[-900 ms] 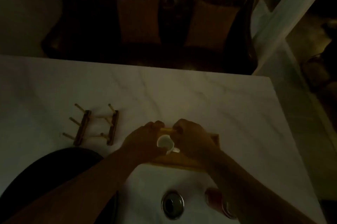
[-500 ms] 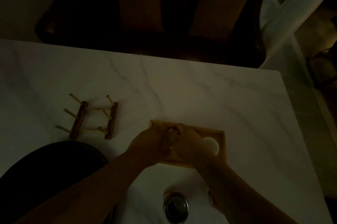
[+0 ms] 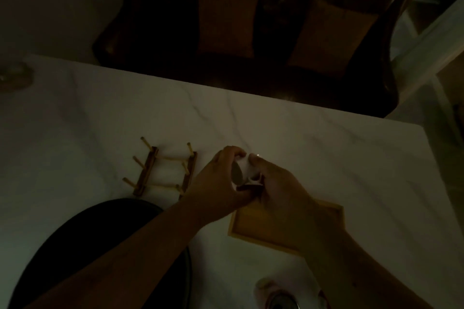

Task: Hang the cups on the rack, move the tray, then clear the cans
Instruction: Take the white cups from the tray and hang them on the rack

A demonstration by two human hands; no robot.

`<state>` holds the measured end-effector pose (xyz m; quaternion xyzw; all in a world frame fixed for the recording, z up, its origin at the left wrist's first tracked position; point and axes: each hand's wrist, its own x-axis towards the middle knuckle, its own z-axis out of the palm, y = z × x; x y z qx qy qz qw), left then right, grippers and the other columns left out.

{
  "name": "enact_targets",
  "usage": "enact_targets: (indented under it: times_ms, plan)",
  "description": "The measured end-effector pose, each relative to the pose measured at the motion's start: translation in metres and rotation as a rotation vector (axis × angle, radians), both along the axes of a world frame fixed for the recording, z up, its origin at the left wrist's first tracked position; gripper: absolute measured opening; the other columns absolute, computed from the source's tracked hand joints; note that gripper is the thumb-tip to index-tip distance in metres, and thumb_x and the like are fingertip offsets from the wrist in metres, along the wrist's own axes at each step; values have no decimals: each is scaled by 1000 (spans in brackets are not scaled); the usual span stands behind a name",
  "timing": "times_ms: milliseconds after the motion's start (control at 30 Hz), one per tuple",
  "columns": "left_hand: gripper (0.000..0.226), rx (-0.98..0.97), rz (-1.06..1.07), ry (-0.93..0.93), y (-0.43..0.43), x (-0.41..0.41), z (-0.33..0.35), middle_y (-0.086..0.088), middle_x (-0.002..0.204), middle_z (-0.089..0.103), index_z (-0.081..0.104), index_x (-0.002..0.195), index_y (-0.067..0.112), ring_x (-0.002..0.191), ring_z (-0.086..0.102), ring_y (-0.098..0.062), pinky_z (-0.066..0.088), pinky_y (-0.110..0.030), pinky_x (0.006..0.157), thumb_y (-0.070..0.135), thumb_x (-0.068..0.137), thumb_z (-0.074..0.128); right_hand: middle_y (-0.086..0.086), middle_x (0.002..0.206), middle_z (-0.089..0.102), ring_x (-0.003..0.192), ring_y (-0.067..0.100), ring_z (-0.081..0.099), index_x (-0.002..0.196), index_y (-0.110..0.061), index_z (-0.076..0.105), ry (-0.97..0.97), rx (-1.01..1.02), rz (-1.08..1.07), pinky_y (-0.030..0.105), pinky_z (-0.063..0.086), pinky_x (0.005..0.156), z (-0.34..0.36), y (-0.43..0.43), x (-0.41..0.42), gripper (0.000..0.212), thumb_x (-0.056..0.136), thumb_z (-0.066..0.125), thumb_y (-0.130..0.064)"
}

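Where lifted since: cup [image 3: 247, 169], off tray [image 3: 253, 227].

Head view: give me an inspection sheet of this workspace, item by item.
Surface: white marbled table, dimly lit.
Job's things: wooden peg rack, no cups on it; white cup held tilted above the table, right of the rack; wooden tray partly under the right forearm; can at the bottom edge.
Clutter: dark round object near the person; round object far left.
Hands: left hand and right hand both grip the cup.
Cables: nothing seen.
Surroundings: dark chair beyond the table.
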<state>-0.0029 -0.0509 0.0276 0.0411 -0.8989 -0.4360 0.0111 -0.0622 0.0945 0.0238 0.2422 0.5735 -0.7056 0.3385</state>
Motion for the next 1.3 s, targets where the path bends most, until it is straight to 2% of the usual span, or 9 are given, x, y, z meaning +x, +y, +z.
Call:
enact_targets:
  times_ms: [100,267,367,467,633,867,1033,1167,1300]
  plan:
    - [76,-8,2,37,-19,-2,10,27,120,52,44,135,41,109,50,14,39,-4,84,61,71,80,14,103,80,84,30,79,112,-8,74,208,56,125,43,65,76,3,-21,-7,39,92,71,-41]
    - [80,-274,109,74,-60,-6,15,1,140,59,48,145,22,123,56,-18,36,-25,91,56,79,77,-2,109,75,82,9,78,126,-23,59,442,296,313,30,65,67,17,-75,-11,54,85,78,-52]
    - [72,-307,152,91,-91,-8,18,-8,135,56,54,137,13,110,62,-25,49,-32,87,38,76,84,-13,104,67,79,7,73,127,-27,51,597,360,387,14,53,50,25,-110,-11,51,87,74,-49]
    - [68,-310,226,123,-125,-10,22,-9,127,57,60,128,12,96,64,-22,49,-29,81,30,69,91,-17,105,59,88,6,67,125,-33,46,715,378,455,18,54,54,32,-145,-16,53,84,76,-49]
    - [66,-285,244,144,-179,-16,23,-4,112,74,67,123,11,96,68,-23,54,-35,84,28,65,94,-4,121,57,97,17,69,133,-32,47,796,337,552,33,66,66,31,-192,-25,67,79,83,-48]
    - [51,-153,276,92,-222,-16,-13,27,96,54,65,118,25,90,49,23,38,0,65,27,73,88,5,124,57,94,22,68,131,-31,48,787,461,618,35,65,65,-3,-238,-31,63,81,84,-45]
    - [54,-94,291,1,-236,-13,-45,13,110,63,63,121,27,93,59,-2,45,-16,76,25,73,87,5,120,61,93,20,68,128,-26,52,762,464,674,40,65,71,-25,-248,-31,60,81,85,-40]
    - [52,-51,294,-33,-241,-12,-60,21,103,63,63,118,30,90,59,11,42,-11,70,31,71,85,1,113,63,88,17,71,124,-28,52,740,453,715,39,66,68,-38,-251,-34,57,80,86,-42]
    - [55,-43,302,-98,-242,-14,-72,16,108,63,61,122,28,93,61,0,42,-15,69,29,73,86,3,114,65,84,17,71,127,-27,51,718,459,756,27,55,57,-49,-253,-35,59,82,85,-44]
